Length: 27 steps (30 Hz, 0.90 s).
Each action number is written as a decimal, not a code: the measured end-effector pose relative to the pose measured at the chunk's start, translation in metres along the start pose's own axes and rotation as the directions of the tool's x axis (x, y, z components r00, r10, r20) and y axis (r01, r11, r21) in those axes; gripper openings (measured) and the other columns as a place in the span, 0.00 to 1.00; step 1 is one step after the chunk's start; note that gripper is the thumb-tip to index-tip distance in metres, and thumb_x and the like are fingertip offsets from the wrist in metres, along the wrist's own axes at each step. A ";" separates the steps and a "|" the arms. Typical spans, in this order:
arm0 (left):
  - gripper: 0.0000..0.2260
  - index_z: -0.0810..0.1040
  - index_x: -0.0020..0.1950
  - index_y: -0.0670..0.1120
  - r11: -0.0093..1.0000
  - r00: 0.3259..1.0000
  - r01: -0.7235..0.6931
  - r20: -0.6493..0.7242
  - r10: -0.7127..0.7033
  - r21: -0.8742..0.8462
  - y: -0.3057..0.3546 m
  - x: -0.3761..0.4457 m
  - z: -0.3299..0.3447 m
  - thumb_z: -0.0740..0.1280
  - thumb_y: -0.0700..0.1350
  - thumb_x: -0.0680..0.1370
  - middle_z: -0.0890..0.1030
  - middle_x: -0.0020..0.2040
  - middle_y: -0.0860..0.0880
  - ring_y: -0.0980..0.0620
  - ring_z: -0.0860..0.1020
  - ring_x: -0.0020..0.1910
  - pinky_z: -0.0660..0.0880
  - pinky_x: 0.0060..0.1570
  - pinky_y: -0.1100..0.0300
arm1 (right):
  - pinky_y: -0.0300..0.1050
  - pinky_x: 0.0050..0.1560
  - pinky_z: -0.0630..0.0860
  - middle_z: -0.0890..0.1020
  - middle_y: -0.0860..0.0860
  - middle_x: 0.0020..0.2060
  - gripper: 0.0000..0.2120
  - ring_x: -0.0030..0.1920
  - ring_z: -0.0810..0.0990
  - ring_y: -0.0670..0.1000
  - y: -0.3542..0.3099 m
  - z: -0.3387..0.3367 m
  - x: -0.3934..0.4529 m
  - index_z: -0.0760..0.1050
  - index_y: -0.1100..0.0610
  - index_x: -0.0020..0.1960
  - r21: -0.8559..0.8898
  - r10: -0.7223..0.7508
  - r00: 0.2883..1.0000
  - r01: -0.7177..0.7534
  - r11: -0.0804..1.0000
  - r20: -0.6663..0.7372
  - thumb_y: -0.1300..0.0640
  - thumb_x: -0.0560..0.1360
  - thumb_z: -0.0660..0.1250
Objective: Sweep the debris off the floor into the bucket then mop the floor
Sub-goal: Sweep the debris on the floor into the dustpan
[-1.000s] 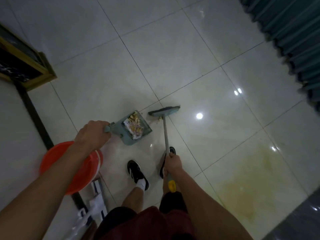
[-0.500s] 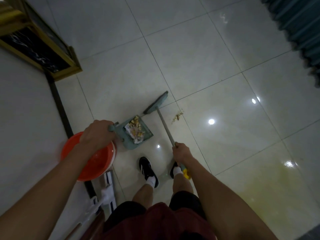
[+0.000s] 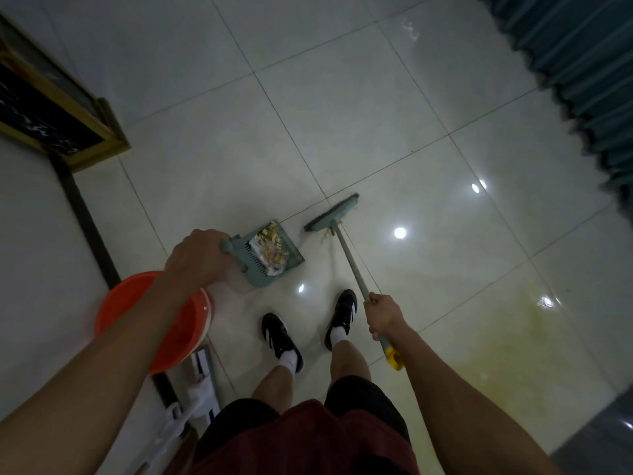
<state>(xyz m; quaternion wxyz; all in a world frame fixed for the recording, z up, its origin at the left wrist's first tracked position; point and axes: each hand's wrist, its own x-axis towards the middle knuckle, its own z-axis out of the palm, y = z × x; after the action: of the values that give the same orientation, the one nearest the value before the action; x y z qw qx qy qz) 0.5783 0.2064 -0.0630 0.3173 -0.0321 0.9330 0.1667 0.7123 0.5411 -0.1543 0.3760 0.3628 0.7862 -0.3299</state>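
Left hand (image 3: 197, 257) clamped on dustpan (image 3: 265, 257), debris loaded, beside orange bucket (image 3: 156, 323). Right hand (image 3: 383, 315) gripping broom (image 3: 334, 214). Broom head swung right since half a second ago, over stray crumbs (image 3: 325, 236); sweeping unfinished, floor unmopped.

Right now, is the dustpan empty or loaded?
Loaded: the dustpan, held by the left hand, carries yellowish debris and white scraps.

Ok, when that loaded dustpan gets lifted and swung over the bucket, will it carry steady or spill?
Probably light: the dustpan looks like thin plastic, and the left hand holds it alone. The debris sits loose and near the open lip, so tilting forward would likely spill it. The orange bucket is close by.
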 end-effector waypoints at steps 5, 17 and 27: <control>0.05 0.82 0.44 0.46 0.998 0.999 -0.043 -0.027 0.044 0.054 0.027 0.016 0.007 0.69 0.47 0.75 0.78 0.37 0.48 0.47 0.77 0.36 0.70 0.36 0.57 | 0.43 0.23 0.78 0.82 0.61 0.51 0.19 0.31 0.81 0.56 0.026 -0.016 -0.008 0.70 0.62 0.70 -0.020 -0.040 0.989 0.037 0.999 -0.142 0.57 0.83 0.57; 0.05 0.77 0.40 0.51 0.981 0.997 -0.079 -0.001 0.081 0.178 0.055 0.043 0.010 0.66 0.47 0.76 0.79 0.40 0.48 0.47 0.77 0.37 0.68 0.34 0.58 | 0.49 0.50 0.81 0.81 0.58 0.50 0.17 0.49 0.82 0.59 0.008 -0.060 0.043 0.76 0.61 0.64 -0.231 0.017 0.971 -0.073 0.970 -0.237 0.64 0.75 0.63; 0.06 0.75 0.38 0.52 0.975 0.995 -0.101 0.003 0.102 0.197 0.060 0.048 0.013 0.68 0.47 0.74 0.78 0.39 0.49 0.50 0.74 0.33 0.67 0.33 0.58 | 0.48 0.44 0.80 0.78 0.58 0.49 0.13 0.44 0.79 0.57 0.009 -0.011 0.017 0.74 0.64 0.59 -0.263 0.032 1.000 -0.031 0.964 -0.002 0.60 0.76 0.65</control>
<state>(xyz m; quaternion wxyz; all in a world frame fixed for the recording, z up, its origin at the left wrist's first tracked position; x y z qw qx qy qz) 0.5376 0.2697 -0.0837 0.3065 0.0466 0.9465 0.0894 0.7080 0.5603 -0.1655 0.4268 0.3217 0.8169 -0.2170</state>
